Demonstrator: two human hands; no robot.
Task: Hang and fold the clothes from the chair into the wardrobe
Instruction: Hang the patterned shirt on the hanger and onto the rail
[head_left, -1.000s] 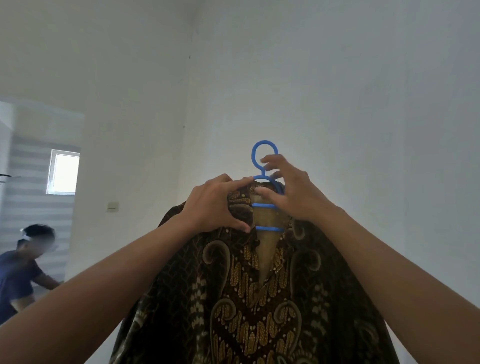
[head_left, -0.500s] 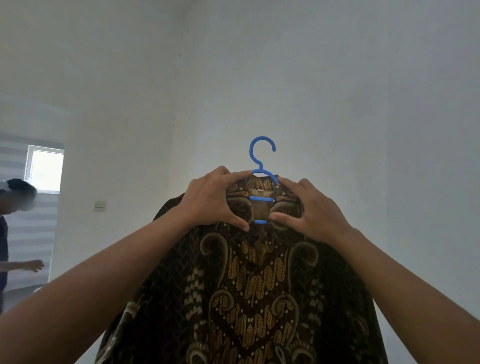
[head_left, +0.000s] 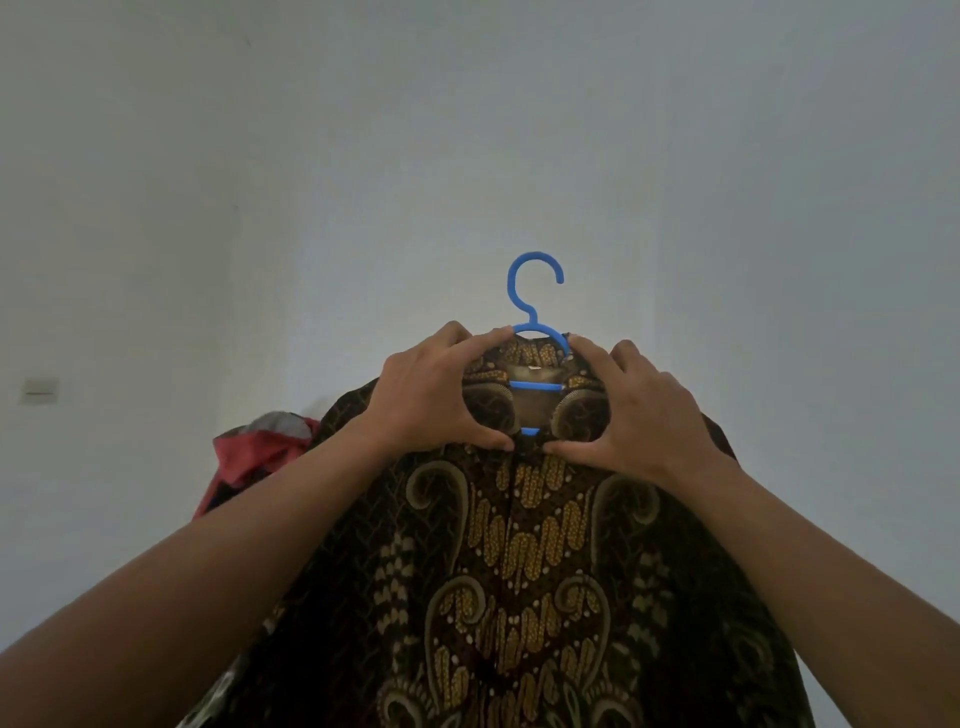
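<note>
A dark brown batik shirt (head_left: 519, 571) with gold patterns hangs on a blue plastic hanger (head_left: 532, 291), held up in front of me at chest height. My left hand (head_left: 431, 395) grips the left side of the collar, thumb pinching the front placket just below the neck opening. My right hand (head_left: 639, 410) grips the right side of the collar the same way, its thumb meeting the left thumb at the placket. The hanger's hook stands free above both hands. The chair and wardrobe are not in view.
A red and grey garment (head_left: 260, 447) shows behind the shirt at its left. A white wall (head_left: 519, 130) fills the background, with a light switch (head_left: 40, 389) at the far left.
The view has swung right: the window and the other person have left the frame and the red garment has appeared. My thumbs have closed together on the placket.
</note>
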